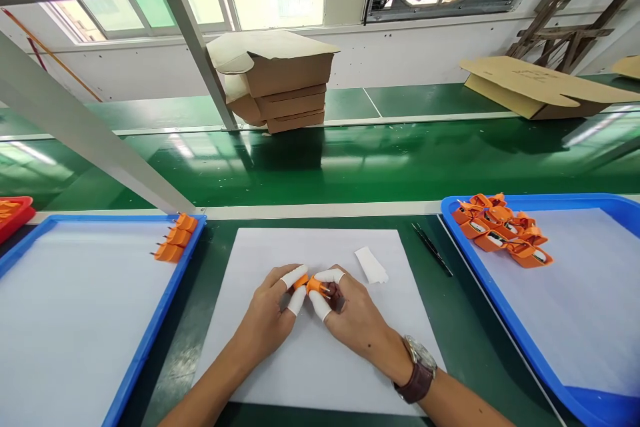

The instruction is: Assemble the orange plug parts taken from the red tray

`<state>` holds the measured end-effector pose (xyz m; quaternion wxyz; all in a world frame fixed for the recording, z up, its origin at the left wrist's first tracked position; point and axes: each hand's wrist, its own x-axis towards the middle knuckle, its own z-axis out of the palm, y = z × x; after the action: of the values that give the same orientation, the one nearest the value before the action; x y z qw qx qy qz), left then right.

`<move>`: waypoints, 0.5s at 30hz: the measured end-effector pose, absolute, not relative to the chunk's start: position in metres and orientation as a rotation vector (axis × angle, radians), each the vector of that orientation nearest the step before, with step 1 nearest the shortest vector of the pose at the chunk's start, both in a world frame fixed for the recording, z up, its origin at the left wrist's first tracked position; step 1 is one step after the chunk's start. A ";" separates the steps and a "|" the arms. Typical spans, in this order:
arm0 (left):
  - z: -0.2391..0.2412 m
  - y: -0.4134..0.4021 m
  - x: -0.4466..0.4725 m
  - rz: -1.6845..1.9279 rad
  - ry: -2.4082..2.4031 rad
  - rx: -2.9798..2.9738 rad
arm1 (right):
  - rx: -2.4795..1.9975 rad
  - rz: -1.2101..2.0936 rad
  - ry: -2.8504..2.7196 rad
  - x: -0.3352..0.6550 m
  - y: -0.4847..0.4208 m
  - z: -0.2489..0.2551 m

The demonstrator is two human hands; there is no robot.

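My left hand (274, 310) pinches a small orange plastic piece (301, 281) between white-covered thumb and forefinger. In my right hand (353, 310), whose thumb and forefinger also wear white finger cots, is an orange plug housing (315, 285) with metal pins pointing right. The two orange parts meet or nearly meet; fingers hide the exact contact. Both hands are over a white sheet (320, 373) on the green table. A torn white paper slip (371, 265) lies on the sheet beyond my right hand. Black tweezers (433, 250) lie right of the sheet.
The left blue tray (165, 320) holds several orange plugs (176, 237) in its far right corner. Orange housings (500, 227) with white insides crowd the right blue tray (505, 317). A red tray (20, 217) is at far left. Cardboard boxes (290, 77) stand behind a metal post (200, 53).
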<state>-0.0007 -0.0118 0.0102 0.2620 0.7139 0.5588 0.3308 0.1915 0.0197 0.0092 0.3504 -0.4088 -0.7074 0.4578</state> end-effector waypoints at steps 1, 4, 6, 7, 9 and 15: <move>0.012 -0.012 -0.003 0.836 1.466 1.942 | -1.065 1.194 -1.823 0.192 0.020 0.009; 0.013 -0.011 -0.009 0.770 1.407 1.998 | -1.075 1.171 -1.856 0.193 0.020 0.009; 0.009 -0.010 -0.009 0.829 1.438 2.058 | -1.052 1.102 -1.909 0.193 0.019 0.009; 0.007 -0.010 -0.008 0.862 1.455 2.083 | -1.031 1.060 -1.933 0.193 0.019 0.008; 0.002 -0.009 -0.005 0.906 1.478 2.113 | -0.992 0.999 -1.973 0.193 0.017 0.007; -0.005 -0.007 -0.005 0.947 1.459 2.168 | -0.992 1.028 -2.009 0.193 0.020 0.006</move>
<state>-0.0047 -0.0075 -0.0054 0.1801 0.7673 0.5163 0.3350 0.1934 0.0203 0.0058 0.3316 -0.3795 -0.7689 0.3934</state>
